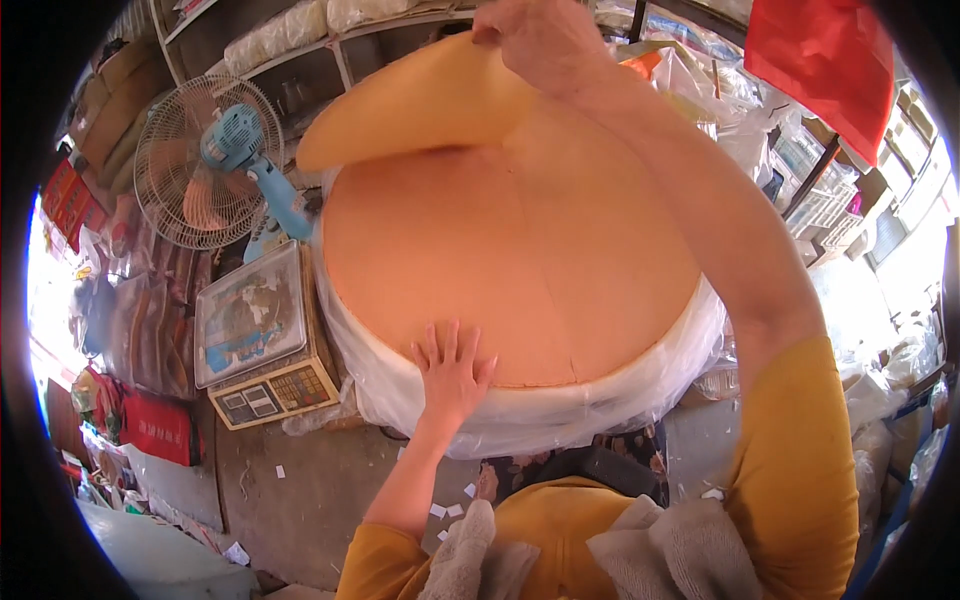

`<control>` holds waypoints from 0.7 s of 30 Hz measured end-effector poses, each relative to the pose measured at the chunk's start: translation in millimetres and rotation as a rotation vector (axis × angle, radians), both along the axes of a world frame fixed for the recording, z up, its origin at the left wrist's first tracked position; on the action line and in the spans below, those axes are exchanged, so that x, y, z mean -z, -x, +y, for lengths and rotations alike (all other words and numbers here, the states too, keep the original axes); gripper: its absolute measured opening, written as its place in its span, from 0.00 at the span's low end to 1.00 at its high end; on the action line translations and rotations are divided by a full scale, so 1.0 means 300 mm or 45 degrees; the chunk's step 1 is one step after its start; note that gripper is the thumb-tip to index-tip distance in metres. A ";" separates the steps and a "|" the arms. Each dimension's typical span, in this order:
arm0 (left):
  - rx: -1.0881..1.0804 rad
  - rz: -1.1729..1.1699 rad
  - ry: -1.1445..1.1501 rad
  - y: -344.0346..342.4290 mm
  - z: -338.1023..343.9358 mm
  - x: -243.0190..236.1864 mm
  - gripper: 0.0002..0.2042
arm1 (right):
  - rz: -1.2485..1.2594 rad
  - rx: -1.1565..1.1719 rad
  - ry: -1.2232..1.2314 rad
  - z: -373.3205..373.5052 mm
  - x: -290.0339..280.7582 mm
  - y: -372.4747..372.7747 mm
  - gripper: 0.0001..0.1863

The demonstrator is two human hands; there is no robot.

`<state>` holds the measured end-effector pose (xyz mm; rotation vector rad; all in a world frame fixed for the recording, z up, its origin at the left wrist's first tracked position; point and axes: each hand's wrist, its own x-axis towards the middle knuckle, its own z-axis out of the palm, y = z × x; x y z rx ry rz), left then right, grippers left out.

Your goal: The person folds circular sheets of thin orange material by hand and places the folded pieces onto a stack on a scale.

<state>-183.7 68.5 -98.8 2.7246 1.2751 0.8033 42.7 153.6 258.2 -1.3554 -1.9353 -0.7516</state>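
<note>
Orange-tan sheet, big and thin, is held up at the far side of the round pile in the head view, its edge pinched in the fingers of the right hand, I'd guess to keep it clear of the rest. Left hand is spread flat by the near edge, fingers loose and gripping nothing, probably steadying things, and the clear plastic wrap around the sides looks like it's there to keep everything clean.
</note>
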 end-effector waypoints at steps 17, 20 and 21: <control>0.135 -0.251 -0.175 -0.010 0.145 -0.177 0.21 | -0.089 0.614 0.611 -0.736 0.808 -0.767 0.28; 0.010 0.227 -0.100 -0.012 0.162 -0.012 0.22 | 0.257 0.110 0.950 -0.688 0.907 -0.507 0.32; 0.010 0.236 -0.099 -0.029 0.148 -0.019 0.22 | 0.139 0.062 1.009 -0.683 0.934 -0.418 0.34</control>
